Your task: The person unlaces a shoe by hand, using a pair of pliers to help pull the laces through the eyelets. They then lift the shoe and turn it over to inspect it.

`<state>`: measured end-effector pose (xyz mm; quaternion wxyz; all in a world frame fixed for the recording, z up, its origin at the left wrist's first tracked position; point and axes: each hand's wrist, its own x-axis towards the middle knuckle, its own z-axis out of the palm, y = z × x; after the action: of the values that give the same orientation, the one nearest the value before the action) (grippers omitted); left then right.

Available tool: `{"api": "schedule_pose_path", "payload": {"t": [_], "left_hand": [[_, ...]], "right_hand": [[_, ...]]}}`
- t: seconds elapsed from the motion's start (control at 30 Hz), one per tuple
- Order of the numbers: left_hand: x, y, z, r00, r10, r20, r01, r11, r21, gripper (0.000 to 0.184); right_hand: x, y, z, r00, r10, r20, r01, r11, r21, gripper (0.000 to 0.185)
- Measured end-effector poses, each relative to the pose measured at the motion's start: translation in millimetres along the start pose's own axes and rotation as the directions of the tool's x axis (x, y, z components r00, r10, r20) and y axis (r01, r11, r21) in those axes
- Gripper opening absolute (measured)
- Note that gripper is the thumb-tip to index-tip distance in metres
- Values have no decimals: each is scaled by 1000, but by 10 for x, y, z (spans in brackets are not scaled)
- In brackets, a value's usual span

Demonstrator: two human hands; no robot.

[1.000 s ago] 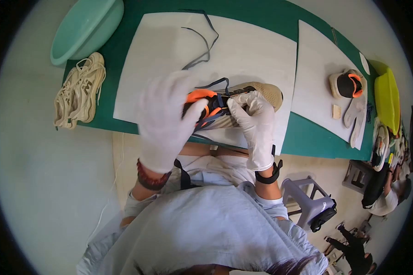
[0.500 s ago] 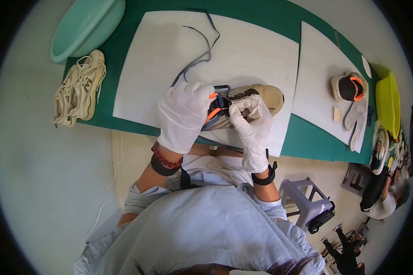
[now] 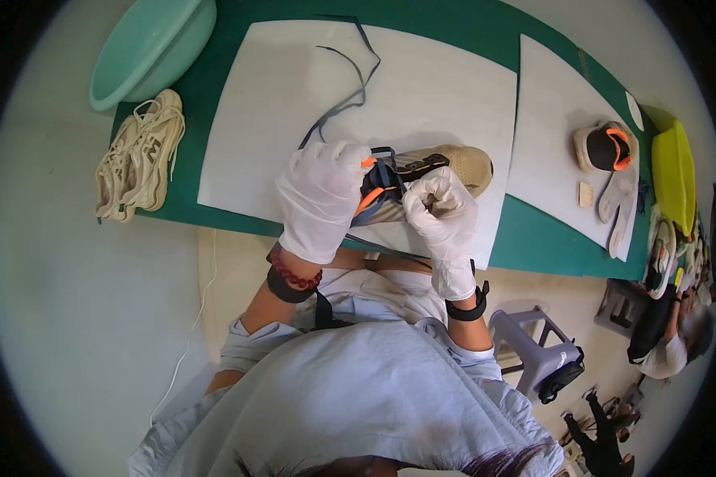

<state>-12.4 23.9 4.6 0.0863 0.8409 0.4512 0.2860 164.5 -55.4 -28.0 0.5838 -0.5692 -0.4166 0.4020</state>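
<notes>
A beige sneaker [image 3: 463, 168] with an orange and black collar lies on the white board [image 3: 278, 95], toe to the right. White-gloved, my left hand [image 3: 322, 199] is closed on the sneaker's collar at its left end. My right hand [image 3: 441, 208], gloved too, pinches the dark blue shoelace [image 3: 387, 171] beside the tongue. The fingertips of both hands are partly hidden. Another dark lace [image 3: 363, 83] trails over the board above my left hand.
Cream sneakers [image 3: 153, 151] and a teal basin [image 3: 147, 56] are at the left. Rightward lie a second board [image 3: 545, 151], another sneaker [image 3: 605, 148], insoles [image 3: 614, 203] and a yellow-green basin [image 3: 674, 179]. A grey stool [image 3: 537, 354] stands below; a person [image 3: 667, 350] is at far right.
My left hand has come down to the right and closed on the sneaker's collar. My right hand has shifted slightly to the right at the laces.
</notes>
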Motion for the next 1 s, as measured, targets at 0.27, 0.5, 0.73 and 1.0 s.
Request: {"api": "schedule_pose_path", "payload": {"t": [0.27,0.5,0.73,1.0], "left_hand": [[12,27,-29,1000,-14,5,14,999,29,15],[3,-2,39,998,20,-67,-14,996,87,13],[-10,-3,7,999,22,-34,-20,999,37,16],[-17,-1,5,996,58,-74,-55,998,34,19]], "right_hand": [[-17,-38,-50,998,-54,40,58,991,-120,10],[-15,35,-125,974,-198,106,217,951,-219,15],[-47,20,-115,984,-143,108,166,954,-250,16],[-3,-271,31,983,-113,-143,79,972,-223,17]]}}
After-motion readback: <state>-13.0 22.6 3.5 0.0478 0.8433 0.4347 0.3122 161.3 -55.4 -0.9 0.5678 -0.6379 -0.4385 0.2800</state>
